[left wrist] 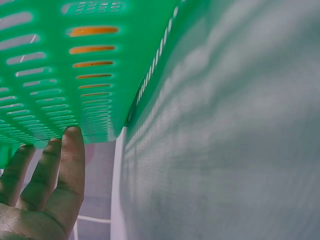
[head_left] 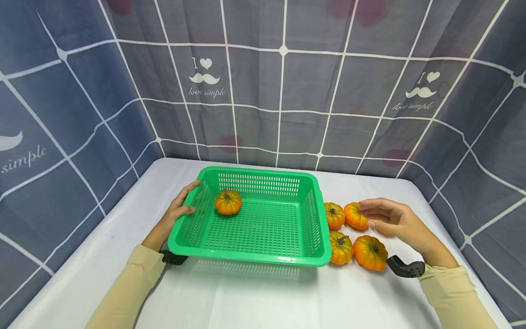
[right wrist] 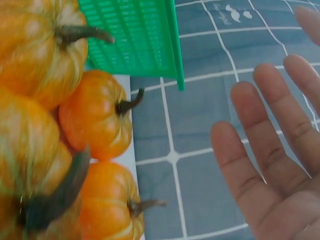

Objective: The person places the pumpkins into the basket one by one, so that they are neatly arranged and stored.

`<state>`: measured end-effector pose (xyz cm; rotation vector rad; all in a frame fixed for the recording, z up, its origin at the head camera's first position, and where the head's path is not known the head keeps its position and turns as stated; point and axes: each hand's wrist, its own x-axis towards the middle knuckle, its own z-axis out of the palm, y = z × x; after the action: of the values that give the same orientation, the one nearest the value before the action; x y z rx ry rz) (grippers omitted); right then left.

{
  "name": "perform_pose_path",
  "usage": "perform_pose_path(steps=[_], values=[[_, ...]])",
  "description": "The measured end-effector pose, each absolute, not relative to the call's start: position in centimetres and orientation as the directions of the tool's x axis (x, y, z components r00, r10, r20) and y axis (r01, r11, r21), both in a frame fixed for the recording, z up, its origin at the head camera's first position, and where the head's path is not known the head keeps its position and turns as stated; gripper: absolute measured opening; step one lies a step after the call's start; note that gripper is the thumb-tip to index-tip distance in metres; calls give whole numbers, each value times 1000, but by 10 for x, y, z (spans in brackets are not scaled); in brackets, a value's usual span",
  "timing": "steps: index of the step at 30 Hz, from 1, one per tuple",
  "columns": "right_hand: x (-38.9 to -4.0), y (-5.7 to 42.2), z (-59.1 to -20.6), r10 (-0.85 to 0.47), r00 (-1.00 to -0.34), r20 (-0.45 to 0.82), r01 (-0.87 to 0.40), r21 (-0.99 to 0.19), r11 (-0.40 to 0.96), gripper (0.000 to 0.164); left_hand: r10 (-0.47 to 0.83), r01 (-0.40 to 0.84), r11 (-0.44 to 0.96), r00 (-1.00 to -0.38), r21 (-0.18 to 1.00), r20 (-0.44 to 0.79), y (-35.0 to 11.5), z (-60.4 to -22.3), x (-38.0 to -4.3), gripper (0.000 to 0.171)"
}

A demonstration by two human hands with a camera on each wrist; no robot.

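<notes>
A green plastic basket (head_left: 255, 259) with slotted walls holds one small orange pumpkin (head_left: 228, 202) near its left end. My left hand (head_left: 174, 217) grips the basket's left rim, thumb over the edge; in the left wrist view its fingers (left wrist: 72, 170) lie against the slotted outside. To the right of the basket, my right hand (head_left: 392, 221) hovers over a group of pumpkins, fingers relaxed and holding nothing. Among them are a front pumpkin (head_left: 370, 252), one beside the basket (head_left: 340, 248) and a back one (head_left: 355, 216). Another is mostly hidden under the hand.
A white cloth covers the table (head_left: 246, 297). Grey-blue curtains (head_left: 255, 123) with white grid lines stand behind it and at both sides. A shadow lies on the cloth below the basket's near edge. Each wrist wears a black strap mount (head_left: 406, 267).
</notes>
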<state>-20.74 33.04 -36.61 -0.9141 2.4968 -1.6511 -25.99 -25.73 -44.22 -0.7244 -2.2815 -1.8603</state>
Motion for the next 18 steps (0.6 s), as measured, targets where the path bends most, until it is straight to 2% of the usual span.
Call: perform_pose_path(steps=[9,18], values=[[-206,356,-378,-529,-817,229,-420,-865,274,44,282,395,165,-897,904,341,-257,-438,-263,78],[-202,382,-407,-598,-785,161,-385,-884,267,53,292,365,88,-899,927,326,-256,-442,-258,79]])
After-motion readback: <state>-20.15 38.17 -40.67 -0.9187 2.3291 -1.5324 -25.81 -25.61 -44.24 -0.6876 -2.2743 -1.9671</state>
